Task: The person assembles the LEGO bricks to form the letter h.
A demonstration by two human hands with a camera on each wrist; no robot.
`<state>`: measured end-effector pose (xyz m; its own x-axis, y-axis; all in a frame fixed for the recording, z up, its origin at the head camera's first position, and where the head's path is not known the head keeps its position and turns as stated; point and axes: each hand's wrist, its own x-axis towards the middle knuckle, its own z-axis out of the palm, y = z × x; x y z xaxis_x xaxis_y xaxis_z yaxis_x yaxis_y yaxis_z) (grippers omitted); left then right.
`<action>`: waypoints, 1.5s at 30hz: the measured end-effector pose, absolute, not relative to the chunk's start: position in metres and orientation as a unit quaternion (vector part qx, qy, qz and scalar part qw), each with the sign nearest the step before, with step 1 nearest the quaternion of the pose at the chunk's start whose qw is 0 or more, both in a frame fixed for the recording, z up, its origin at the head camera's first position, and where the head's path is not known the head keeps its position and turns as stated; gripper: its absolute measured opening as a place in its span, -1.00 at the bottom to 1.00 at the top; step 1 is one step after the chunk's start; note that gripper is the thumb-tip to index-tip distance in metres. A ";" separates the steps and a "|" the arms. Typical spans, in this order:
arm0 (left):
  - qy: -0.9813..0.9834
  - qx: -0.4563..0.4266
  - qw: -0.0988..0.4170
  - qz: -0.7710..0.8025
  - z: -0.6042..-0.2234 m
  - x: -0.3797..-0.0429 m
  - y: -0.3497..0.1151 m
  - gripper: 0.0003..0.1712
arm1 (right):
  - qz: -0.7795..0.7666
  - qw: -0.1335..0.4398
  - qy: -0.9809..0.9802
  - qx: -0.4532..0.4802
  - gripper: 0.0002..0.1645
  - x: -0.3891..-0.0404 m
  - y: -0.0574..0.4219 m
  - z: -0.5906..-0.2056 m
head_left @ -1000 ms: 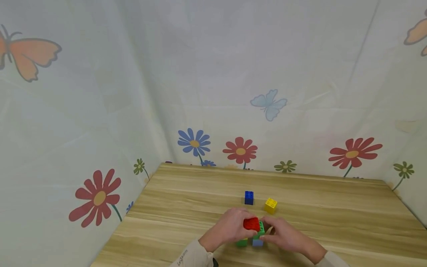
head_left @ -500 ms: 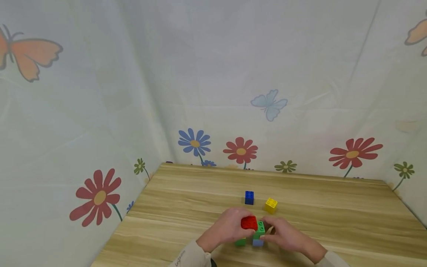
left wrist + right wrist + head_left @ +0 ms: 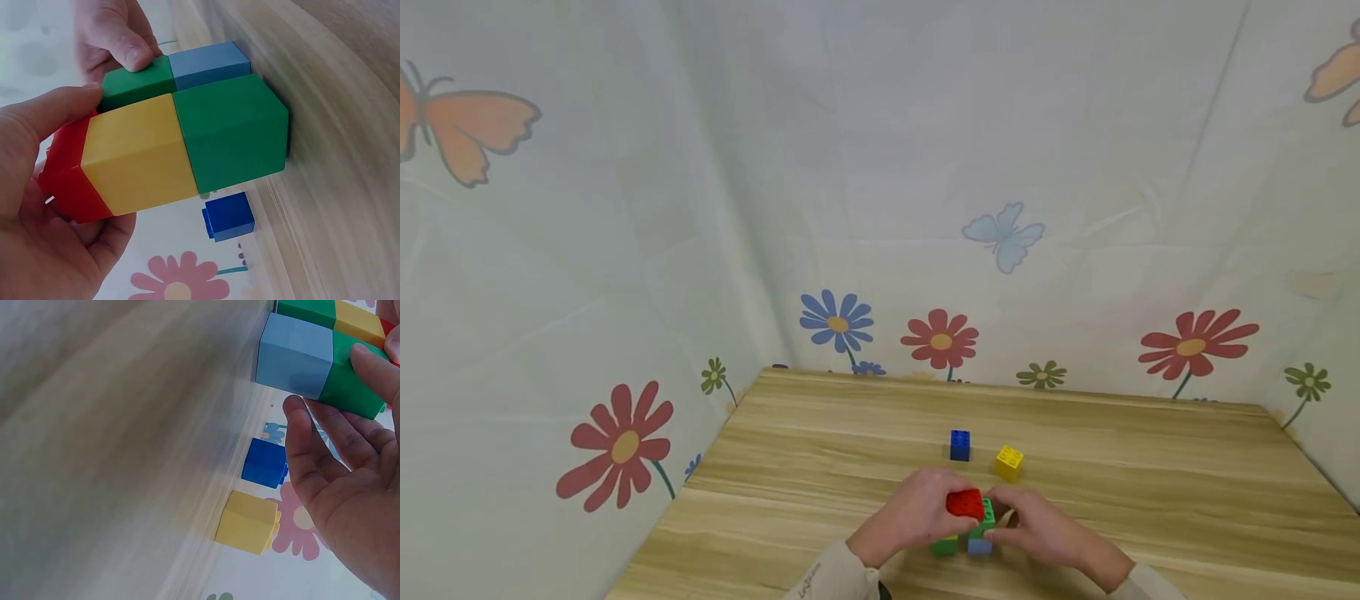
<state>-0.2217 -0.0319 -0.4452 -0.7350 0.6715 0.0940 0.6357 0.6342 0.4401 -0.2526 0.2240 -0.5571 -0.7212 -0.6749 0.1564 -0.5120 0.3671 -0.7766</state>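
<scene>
1. The red block point(image 3: 72, 181) sits at the top of a short column, over a yellow block point(image 3: 137, 156), which stands on a lower green block point(image 3: 234, 134); between red and yellow the faces meet closely.
2. Just beside that column, on the person's right, is a shorter one: an upper green block point(image 3: 347, 381) on a light blue block point(image 3: 295, 355). From the head, a narrow gap shows between the two bottom blocks.
3. Of the hands, the left hand point(image 3: 925, 504) grips the red block between thumb and fingers, covering part of it.
4. The right hand point(image 3: 1037, 525) pinches the upper green block, its thumb on the near side and fingers at the far side.
5. Both columns stand upright on the wood-grain bench point(image 3: 820, 433), near the person.
6. Farther back, a dark blue block point(image 3: 960, 445) and a loose yellow block point(image 3: 1009, 463) rest near each other, studs up and apart.
7. Pale sleeves point(image 3: 835, 575) end at both wrists.
8. Behind the bench hangs a whitish cloth point(image 3: 880, 150) printed with flowers point(image 3: 939, 340) and butterflies point(image 3: 1004, 237).
</scene>
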 end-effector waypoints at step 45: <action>0.906 0.342 0.040 0.246 -0.446 -0.220 -0.029 -0.64 | -0.430 0.081 0.815 -0.380 -0.57 -0.231 0.216 -0.519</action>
